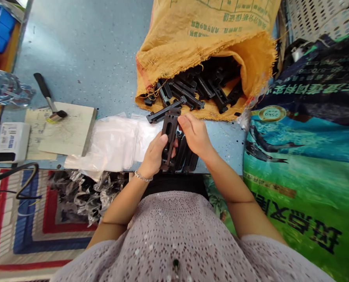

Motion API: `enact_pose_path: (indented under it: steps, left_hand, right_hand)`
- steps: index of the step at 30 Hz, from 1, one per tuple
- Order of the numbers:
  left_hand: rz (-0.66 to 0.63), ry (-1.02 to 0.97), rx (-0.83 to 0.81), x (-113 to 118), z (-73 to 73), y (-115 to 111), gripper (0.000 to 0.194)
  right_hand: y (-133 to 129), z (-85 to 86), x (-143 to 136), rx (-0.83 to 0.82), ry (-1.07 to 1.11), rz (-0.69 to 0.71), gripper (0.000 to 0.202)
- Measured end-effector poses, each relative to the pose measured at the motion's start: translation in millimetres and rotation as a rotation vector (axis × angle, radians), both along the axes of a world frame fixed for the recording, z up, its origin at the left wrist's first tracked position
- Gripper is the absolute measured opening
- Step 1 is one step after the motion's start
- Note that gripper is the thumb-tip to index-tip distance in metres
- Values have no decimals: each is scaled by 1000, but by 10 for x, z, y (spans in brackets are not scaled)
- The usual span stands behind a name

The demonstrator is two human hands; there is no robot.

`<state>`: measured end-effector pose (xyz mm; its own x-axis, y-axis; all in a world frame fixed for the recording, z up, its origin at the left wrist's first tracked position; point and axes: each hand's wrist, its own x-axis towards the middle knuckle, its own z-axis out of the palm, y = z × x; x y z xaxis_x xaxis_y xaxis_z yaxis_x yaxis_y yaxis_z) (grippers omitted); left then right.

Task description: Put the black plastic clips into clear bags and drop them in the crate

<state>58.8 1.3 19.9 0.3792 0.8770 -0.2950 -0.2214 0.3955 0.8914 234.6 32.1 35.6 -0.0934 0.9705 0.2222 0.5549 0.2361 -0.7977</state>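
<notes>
My left hand [156, 155] is wrapped round a long black plastic part [170, 131] with a slot along its middle, the thumb lying on its face. Closed at the part's upper right edge is my right hand [196, 135], its thumb and fingers pinched there; the fingertips are partly hidden. Below my hands several similar black parts [186, 158] lie side by side at the table's front edge. Just beyond, a loose black bar-shaped part [167, 110] rests before the mouth of an orange woven sack [209, 43], which holds more black parts.
Clear plastic bags [112, 143] lie left of my hands. Further left are a cardboard pad [70, 131], a black-handled tool [46, 92] and a white box [12, 139]. Below the blue table [103, 51] stands a basket [30, 244] with wrapped items. A green-blue sack [306, 188] is at right.
</notes>
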Motion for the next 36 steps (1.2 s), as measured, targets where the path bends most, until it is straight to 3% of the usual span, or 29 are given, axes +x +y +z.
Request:
enact_pose_path:
  steps: [2, 6, 8, 11, 14, 17, 19, 22, 27, 30, 33, 36]
  left_hand:
    - [88, -17, -36, 10, -15, 12, 51]
    - [194, 23, -100, -81, -26, 34, 52]
    - [227, 100, -59, -202, -61, 24, 52]
    - [247, 338, 150, -417, -229, -36, 59]
    - [158, 622, 317, -528, -522, -164, 68]
    - [86, 806, 362, -495, -764, -308, 65]
    - [88, 837, 400, -461, -797, -352, 62]
    - [146, 771, 477, -441, -627, -300, 59]
    - [269, 492, 515, -254, -184, -15, 84]
    - [336, 332, 430, -88, -40, 111, 71]
    - [308, 243, 371, -21, 34, 118, 51]
    - [243, 201, 385, -23, 54, 75, 47]
  right_hand:
    - [-110, -4, -85, -87, 42, 117, 59]
    - [-440, -54, -257, 89, -243, 331, 53]
    - [-469, -102, -279, 85, -317, 388, 51]
    - [-189, -199, -205, -32, -330, 330, 44]
    - [329, -344, -122, 50, -500, 186, 30]
    - [786, -504, -102, 135, -697, 225, 37]
    - [941, -554, -90, 131, -749, 255, 35]
    - [870, -461, -54, 131, -623, 231, 31]
    - [158, -14, -150, 206, -253, 183, 34]
    - [-177, 170, -224, 198, -138, 260, 30]
    - [-148, 167, -185, 216, -129, 166, 28]
    - [101, 36, -120, 299, -308, 66, 43]
